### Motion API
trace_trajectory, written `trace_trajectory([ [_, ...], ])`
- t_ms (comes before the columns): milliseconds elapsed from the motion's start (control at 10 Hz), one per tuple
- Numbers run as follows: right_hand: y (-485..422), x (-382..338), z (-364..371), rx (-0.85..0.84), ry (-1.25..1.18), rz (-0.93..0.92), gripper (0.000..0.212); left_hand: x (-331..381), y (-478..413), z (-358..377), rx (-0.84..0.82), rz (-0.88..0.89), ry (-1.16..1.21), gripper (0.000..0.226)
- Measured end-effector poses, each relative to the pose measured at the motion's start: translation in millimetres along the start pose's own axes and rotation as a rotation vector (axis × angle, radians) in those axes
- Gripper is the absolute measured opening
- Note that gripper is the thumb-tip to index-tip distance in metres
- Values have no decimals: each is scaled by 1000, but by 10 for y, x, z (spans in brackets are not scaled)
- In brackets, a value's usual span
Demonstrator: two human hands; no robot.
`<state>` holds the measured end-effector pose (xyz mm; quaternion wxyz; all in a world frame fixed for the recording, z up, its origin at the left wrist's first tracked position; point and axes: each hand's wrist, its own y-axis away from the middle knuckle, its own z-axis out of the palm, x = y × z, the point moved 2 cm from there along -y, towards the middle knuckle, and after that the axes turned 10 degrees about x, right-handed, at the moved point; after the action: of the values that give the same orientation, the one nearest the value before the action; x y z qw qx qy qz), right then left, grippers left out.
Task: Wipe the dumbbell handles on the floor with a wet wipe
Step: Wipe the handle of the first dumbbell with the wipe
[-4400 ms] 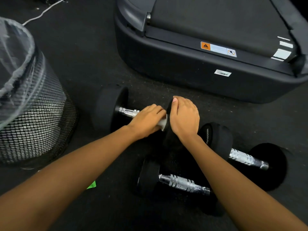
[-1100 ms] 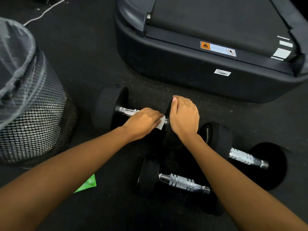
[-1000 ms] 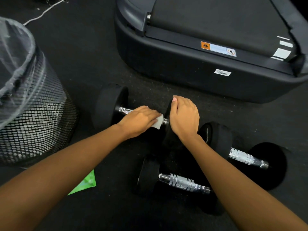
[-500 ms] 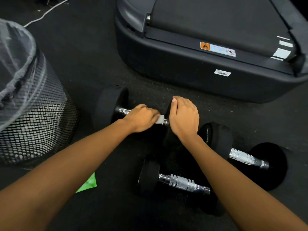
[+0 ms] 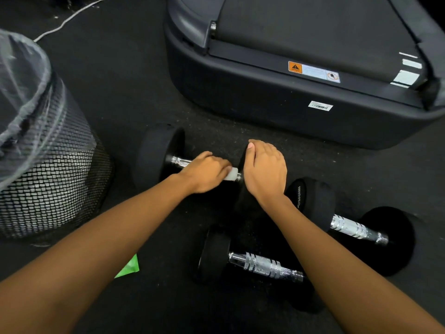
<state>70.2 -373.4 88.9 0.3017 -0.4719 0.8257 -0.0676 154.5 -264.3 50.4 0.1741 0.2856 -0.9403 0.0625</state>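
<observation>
Bright chrome metal handles (image 5: 262,264) with rough knurled bands, matt black rubbery heads (image 5: 154,155), soft white cloth-like wipe (image 5: 231,174), rough speckled matt floor (image 5: 125,92), black metal mesh bin (image 5: 48,179) with glossy clear plastic liner (image 5: 21,75), smooth matt plastic treadmill (image 5: 252,104).

Your left hand (image 5: 204,173) covers most of the wipe (image 5: 231,175) and handle (image 5: 179,162); your right hand (image 5: 265,169) hides one weight of the far dumbbell (image 5: 156,155). At five o'clock your forearm hides one end of the near dumbbell (image 5: 260,263); at nine o'clock the bin (image 5: 48,177) runs off-frame.
</observation>
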Motion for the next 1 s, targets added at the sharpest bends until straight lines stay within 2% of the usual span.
trace_trajectory([
  [200,-3,-6,1,-12,11,6,36,-5,-50,49,22,-61,-81,37],
  [500,-1,3,-1,-12,10,7,35,-64,126,7,174,165,119,34],
  [700,-6,-12,-16,-16,23,0,37,169,139,63,279,280,-31,31],
  [800,-13,-9,-21,-14,17,3,37,133,163,11,301,299,-21,25],
  [1000,-5,11,14,0,6,-3,37,-100,305,-85,292,304,1,29],
])
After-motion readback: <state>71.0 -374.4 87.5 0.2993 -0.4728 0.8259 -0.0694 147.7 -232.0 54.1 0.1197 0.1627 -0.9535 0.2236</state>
